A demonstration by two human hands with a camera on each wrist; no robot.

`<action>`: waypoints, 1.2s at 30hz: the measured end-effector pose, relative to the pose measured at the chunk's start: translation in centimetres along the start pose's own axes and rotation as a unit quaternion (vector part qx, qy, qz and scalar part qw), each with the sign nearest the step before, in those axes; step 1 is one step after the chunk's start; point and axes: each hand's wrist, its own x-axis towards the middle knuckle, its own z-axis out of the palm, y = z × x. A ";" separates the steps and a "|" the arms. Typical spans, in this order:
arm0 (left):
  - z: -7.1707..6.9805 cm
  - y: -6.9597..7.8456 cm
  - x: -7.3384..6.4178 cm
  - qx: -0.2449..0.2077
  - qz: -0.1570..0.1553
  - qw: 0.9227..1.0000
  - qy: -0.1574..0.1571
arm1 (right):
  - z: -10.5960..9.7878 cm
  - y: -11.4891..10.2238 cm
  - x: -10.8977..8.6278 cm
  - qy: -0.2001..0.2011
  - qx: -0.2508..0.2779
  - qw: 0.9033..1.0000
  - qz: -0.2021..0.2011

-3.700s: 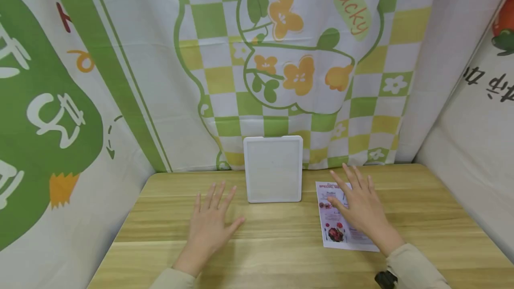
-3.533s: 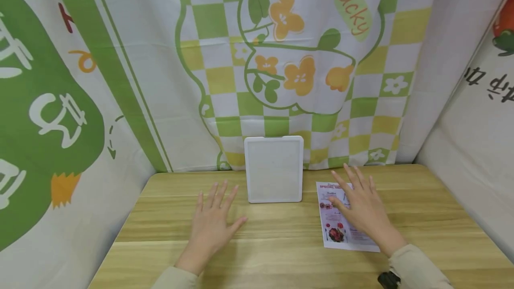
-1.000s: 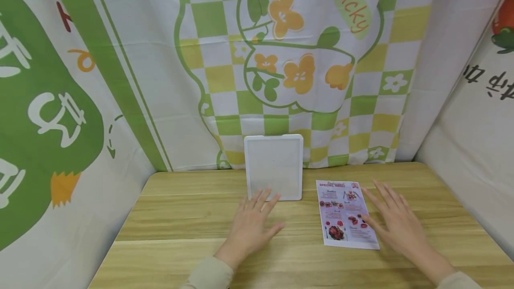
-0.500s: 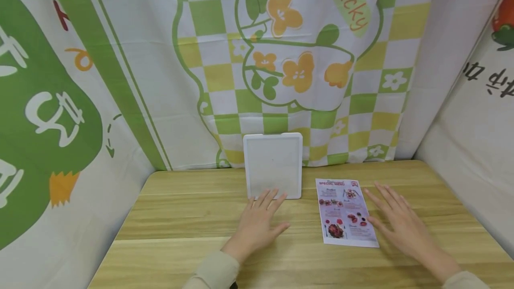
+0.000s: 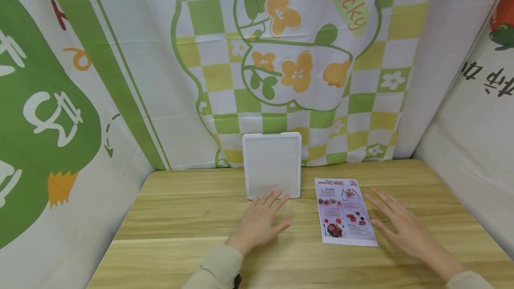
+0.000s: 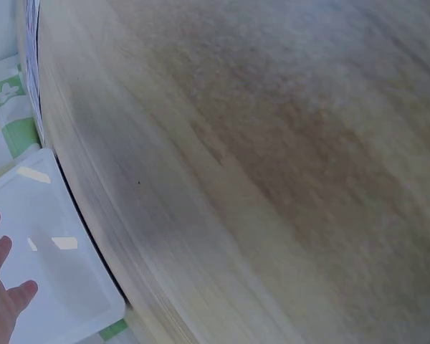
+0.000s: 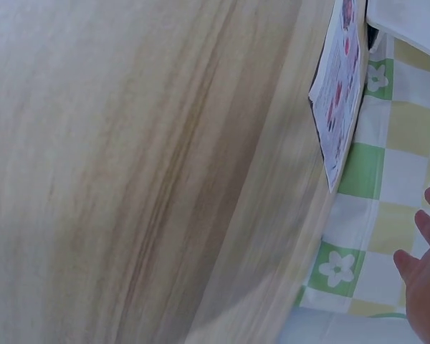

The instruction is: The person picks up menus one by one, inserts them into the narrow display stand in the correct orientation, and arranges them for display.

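Observation:
My left hand [image 5: 260, 221] has its fingers spread in front of the white framed board [image 5: 272, 164], its fingertips overlapping the board's lower edge in the head view. That board stands upright against the cloth at the back of the table. To the right lies a printed menu sheet [image 5: 344, 213], flat, with "Special Menu" at its top and food pictures. My right hand [image 5: 405, 231] is just right of the sheet, fingers extended, holding nothing. In the left wrist view, fingers [image 6: 21, 294] show before the board; in the right wrist view, fingers [image 7: 407, 264] appear at the right edge.
Both hands are over a wood-grain table [image 5: 172, 217]. Behind it hangs a green and yellow checked cloth [image 5: 218, 79] with flowers and the word "Lucky". Printed white curtains [image 5: 474, 146] enclose the left and right sides.
My left hand has moved right, to in front of the board. My right hand has moved right, off the menu sheet, uncovering it. Board and sheet stay in place.

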 end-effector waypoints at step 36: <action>1.7 2.4 3.8 -0.054 0.081 0.991 -0.096 | 1.4 1.5 0.0 -0.036 0.121 0.992 0.014</action>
